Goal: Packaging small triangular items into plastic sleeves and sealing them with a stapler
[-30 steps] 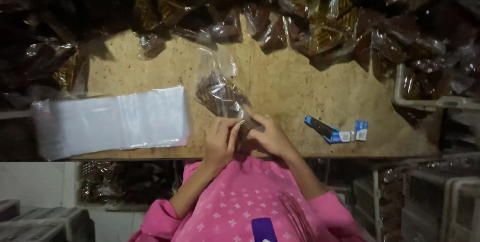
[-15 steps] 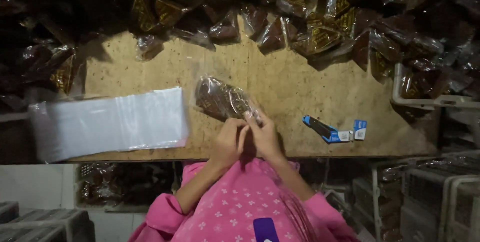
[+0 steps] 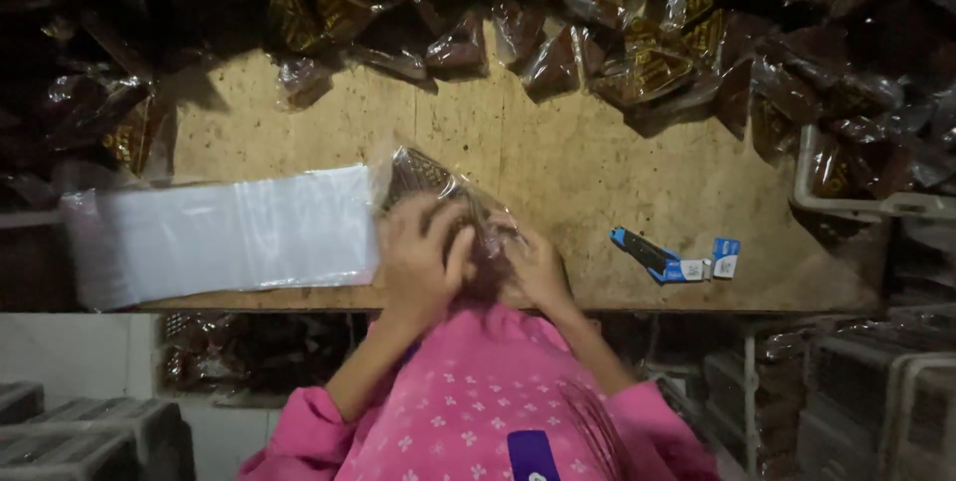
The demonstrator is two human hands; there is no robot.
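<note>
A person in a pink sleeved garment with small white flowers (image 3: 468, 411) is bending over the near edge of a bare wooden chipboard worktop (image 3: 558, 162), both hands meeting on a small clear plastic bag filled with dark brown pieces (image 3: 438, 182). The left hand (image 3: 423, 257) is lying over the near end of the bag with its fingers curled down onto the film, gripping it; the right hand (image 3: 538, 267) is pinching the same end from the other side, fingers closed on the plastic. The bag is lying flat on the worktop just beyond the knuckles, its filled end pointing away from the body, which leaves the mouth end under the fingers where both hands are working it.

Just beside the left hand, and touching the bag's side, a thick stack of flat, empty clear plastic bags (image 3: 224, 237) is lying along the near edge, apparently kept within easy reach. To the right, apart from the hands, a blue and black stapler (image 3: 647, 254) is resting with two small blue and white boxes (image 3: 712, 262) close against it.

Along the far side and both ends of the worktop, a deep heap of filled dark packets with gold-printed film (image 3: 637, 53) is piling up, out of the working space. A white plastic crate (image 3: 866, 202) is standing at the right edge.
</note>
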